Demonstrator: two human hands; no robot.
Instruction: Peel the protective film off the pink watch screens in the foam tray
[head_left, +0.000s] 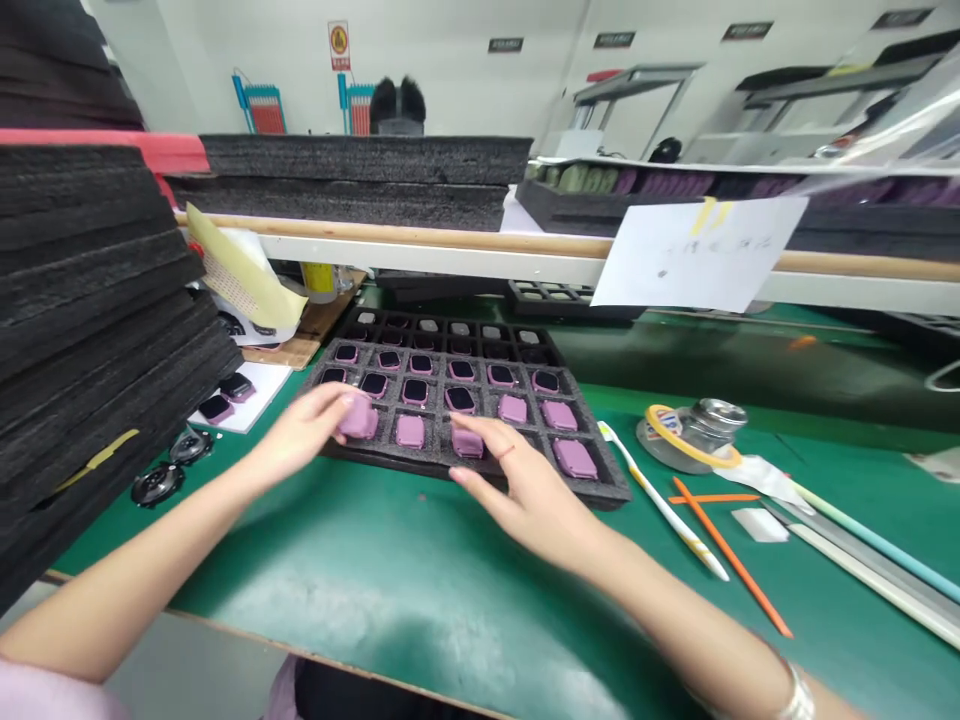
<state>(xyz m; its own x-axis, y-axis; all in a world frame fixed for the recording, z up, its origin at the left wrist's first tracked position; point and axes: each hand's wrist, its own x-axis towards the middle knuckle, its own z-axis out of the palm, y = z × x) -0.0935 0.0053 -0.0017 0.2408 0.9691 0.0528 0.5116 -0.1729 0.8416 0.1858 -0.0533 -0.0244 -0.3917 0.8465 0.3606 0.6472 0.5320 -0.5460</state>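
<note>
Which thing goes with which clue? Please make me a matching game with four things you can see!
Things:
1. left hand
2. black tray
3. orange sticks
4. sheet of paper

Clues:
A. hanging from the shelf
B. holding a purple piece
C. crossing each other
D. split into little squares

Right pairs: 1-B, 2-D, 3-C, 4-A.

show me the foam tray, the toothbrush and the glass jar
Foam tray (611, 480): head view, front right corner.
Toothbrush (669, 510): head view, middle of the handle.
Glass jar (701, 428): head view, side of the body.
</note>
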